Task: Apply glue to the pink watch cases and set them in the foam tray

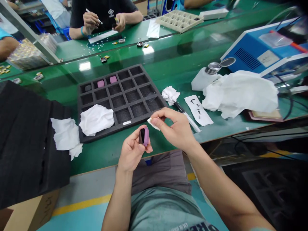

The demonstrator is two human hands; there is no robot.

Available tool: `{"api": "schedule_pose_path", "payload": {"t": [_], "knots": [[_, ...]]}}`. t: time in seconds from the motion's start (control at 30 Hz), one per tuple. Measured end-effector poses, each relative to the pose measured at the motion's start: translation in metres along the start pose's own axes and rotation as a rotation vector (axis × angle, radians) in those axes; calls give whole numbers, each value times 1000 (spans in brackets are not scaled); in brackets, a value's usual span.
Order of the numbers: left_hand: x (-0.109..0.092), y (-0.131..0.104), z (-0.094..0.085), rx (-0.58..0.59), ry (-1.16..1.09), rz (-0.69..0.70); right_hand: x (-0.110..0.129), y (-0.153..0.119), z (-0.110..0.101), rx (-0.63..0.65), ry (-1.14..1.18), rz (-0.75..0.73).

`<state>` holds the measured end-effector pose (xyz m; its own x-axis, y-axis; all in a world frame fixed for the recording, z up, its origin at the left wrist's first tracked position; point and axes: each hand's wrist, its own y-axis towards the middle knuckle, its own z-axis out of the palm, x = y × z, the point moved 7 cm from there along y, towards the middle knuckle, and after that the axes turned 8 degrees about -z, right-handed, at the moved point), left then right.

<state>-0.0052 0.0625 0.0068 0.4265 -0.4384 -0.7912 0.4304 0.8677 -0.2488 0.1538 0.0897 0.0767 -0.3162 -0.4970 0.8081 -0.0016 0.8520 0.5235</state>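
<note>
Between the fingers and thumb of my left hand (132,150) is a small purple device with a dark glossy face (145,136), held on edge. My right hand (174,128) pinches a small folded white wipe (154,124), a little apart from the device. Just beyond my hands lies a black foam tray (117,99) with square compartments. Two pink-purple pieces (113,79) and one dark piece (88,87) sit in its far row. A crumpled white cloth (96,120) covers part of the tray's near left.
To the right are a crumpled tissue (170,95), a knife-like tool (187,117), a white strip with dark bits (198,110), a dispenser bottle (204,78), a large white cloth (240,93) and a blue machine (255,54). Black foam (29,138) stands left. A co-worker (103,19) sits opposite.
</note>
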Motion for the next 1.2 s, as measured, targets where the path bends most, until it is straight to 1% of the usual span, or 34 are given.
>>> {"api": "schedule_pose_path", "payload": {"t": [0.07,0.1,0.17,0.23,0.33,0.47,0.6,0.8,0.9,1.07,1.13,1.2], "knots": [[0,1,0,-13,12,-4,7,-1,4,40,43,2],[0,1,0,-23,15,-2,12,-3,8,83,58,-14],[0,2,-2,-55,9,1,21,-6,17,184,51,-76],[0,3,-4,-84,-5,-1,28,-9,22,230,-12,-146],[1,4,-5,-115,-23,-9,27,-8,18,187,-125,-186],[2,6,-8,-168,-69,-20,27,-8,20,231,-146,-251],[3,6,-10,-180,-110,-31,27,-11,16,163,-188,-265],[3,5,-10,-206,-139,-48,26,-13,15,166,-219,-304],[3,6,-9,-215,-153,-56,31,-12,15,207,-239,-333],[4,7,-6,-188,-144,-75,40,-8,15,293,-244,-345],[4,7,-7,-193,-146,-81,37,-9,15,331,-265,-370],[5,6,-7,-206,-164,-86,29,-11,10,347,-314,-400]]}}
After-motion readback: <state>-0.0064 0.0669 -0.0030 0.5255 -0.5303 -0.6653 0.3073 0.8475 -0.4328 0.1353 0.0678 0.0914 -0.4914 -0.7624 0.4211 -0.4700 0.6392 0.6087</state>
